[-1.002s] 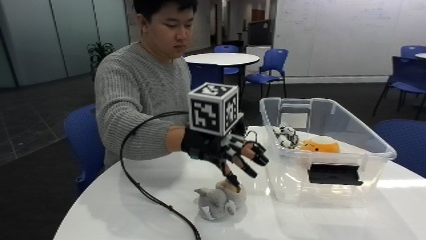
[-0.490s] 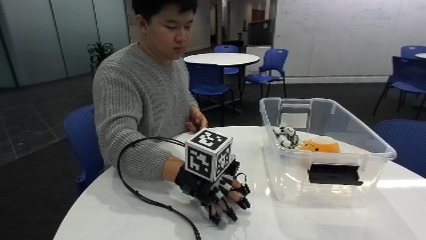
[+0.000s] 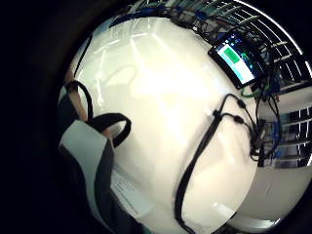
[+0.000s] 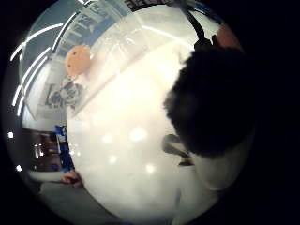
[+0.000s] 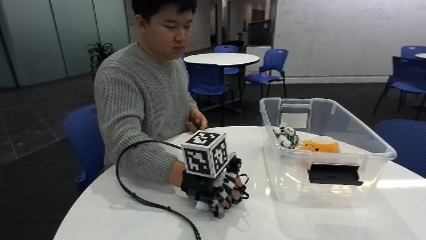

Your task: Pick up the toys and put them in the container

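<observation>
On the white table (image 5: pixel 346 220), beside the clear container (image 5: pixel 346 135), my gloved right hand (image 5: pixel 216 192) presses palm-down, fingers curled over a dark plush toy (image 4: pixel 213 101) that fills the thumb-side palm view. Inside the container lie an orange toy (image 5: pixel 321 145), a black-and-white toy (image 5: pixel 286 136) and a black object (image 5: pixel 335 174).

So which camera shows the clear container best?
The outside view: the whole clear container stands on the table beside the gloved hand. The thumb-side palm view catches only part of its wall; the little-finger view shows none.
</observation>
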